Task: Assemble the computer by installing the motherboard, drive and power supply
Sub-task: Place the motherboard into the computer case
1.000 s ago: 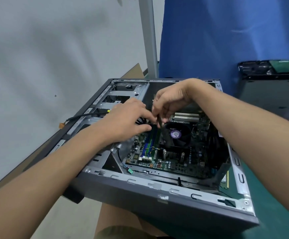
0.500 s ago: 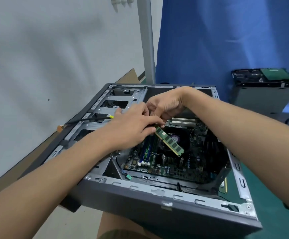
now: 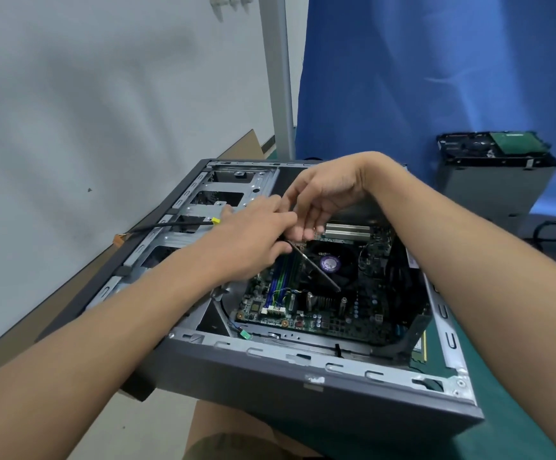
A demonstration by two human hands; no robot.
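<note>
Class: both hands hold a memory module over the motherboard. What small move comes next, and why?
Probably turn the thin dark memory module in line with the blue and green slots, then lower it: left hand and right hand pinch its upper end, and it slants across the black cooler fan.

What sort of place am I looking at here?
Most likely a computer assembly or repair bench. An open PC case lies on a green mat with its motherboard exposed, the left hand holds a memory stick, and a drive cage waits by a blue curtain.
</note>
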